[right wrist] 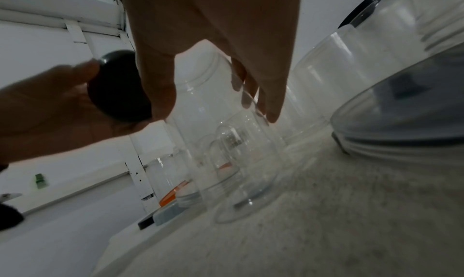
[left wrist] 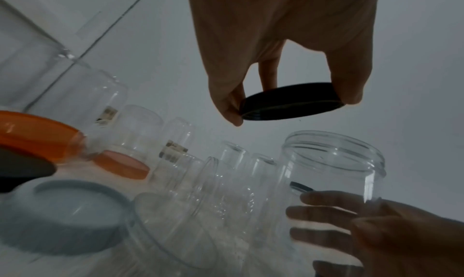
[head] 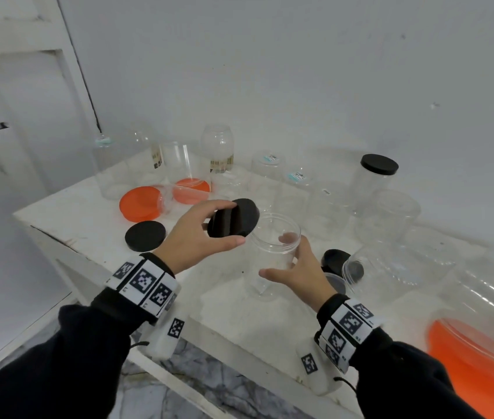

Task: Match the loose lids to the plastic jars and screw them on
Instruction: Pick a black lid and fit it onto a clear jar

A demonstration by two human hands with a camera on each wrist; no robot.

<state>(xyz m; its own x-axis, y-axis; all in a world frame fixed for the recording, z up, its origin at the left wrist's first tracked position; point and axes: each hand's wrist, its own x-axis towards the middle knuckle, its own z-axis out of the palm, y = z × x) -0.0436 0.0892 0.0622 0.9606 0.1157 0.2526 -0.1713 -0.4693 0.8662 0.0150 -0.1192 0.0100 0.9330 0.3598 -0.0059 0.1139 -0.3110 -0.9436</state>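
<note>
On table, two hands, one black lid, one open jar

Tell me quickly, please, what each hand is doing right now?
Left hand: fingers grip the black lid, held above the jar mouth.
Right hand: fingers curl round the clear open jar standing on the table.

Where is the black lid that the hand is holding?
In the head view the black lid sits mid-table, pinched in the left hand, tilted just above and left of the open mouth of the clear jar that the right hand holds.
</note>
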